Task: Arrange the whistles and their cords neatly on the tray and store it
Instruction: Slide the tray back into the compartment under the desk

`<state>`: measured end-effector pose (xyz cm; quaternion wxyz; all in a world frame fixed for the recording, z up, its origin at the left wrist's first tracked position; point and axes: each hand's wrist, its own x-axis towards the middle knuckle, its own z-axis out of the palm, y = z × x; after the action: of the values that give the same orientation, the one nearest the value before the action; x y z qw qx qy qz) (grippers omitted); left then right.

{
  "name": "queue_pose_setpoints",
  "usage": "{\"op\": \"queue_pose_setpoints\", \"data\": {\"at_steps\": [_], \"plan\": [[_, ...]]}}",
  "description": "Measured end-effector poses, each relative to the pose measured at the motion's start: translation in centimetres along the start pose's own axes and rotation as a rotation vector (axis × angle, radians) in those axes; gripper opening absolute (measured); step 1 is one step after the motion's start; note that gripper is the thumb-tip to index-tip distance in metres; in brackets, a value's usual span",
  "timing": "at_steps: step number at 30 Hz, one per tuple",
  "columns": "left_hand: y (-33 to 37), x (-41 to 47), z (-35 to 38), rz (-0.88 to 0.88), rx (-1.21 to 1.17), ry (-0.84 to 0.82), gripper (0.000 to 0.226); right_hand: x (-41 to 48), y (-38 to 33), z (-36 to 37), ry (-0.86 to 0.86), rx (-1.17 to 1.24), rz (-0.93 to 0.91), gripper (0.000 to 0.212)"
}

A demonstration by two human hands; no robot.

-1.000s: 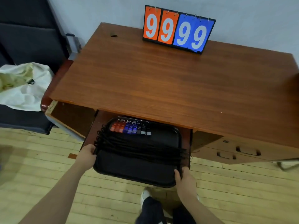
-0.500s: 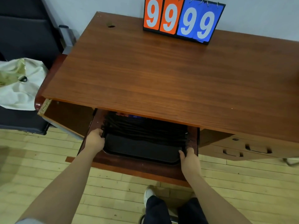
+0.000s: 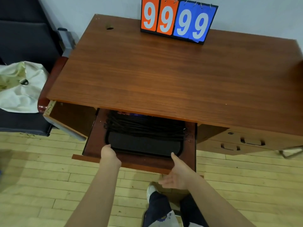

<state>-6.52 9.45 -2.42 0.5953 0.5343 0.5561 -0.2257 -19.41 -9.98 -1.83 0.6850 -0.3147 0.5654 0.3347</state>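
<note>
Black tray lies in the open drawer under the desk, cords laid straight, whistles mostly hidden — left hand at its rim, grip unclear; right hand open, thumb touching. Only closing the drawer seems left.

A flip scoreboard at the table's far edge reads 99 on orange cards and 99 on blue.

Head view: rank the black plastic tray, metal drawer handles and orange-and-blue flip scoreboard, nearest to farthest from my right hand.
1. Black plastic tray, in the open drawer, beside the right hand.
2. Metal drawer handles, off to the right.
3. Orange-and-blue flip scoreboard, at the desk's back.
</note>
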Motion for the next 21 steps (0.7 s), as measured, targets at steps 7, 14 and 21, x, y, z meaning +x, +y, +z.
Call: {"op": "queue_pose_setpoints", "data": {"at_steps": [7,14,21], "plan": [[-0.9,-1.5,2.1,-0.052,-0.238,-0.03,0.056,1.3,-0.6,1.5,0.0,0.675,-0.014,0.106],[1.0,0.0,4.6,-0.137,-0.472,-0.234,0.079,0.9,-5.3,2.0,-0.001,0.634,-0.174,0.122],[3.6,0.6,9.0,0.068,-0.401,-0.459,0.101,1.5,-11.4,3.3,0.011,0.628,-0.367,0.129]]}}
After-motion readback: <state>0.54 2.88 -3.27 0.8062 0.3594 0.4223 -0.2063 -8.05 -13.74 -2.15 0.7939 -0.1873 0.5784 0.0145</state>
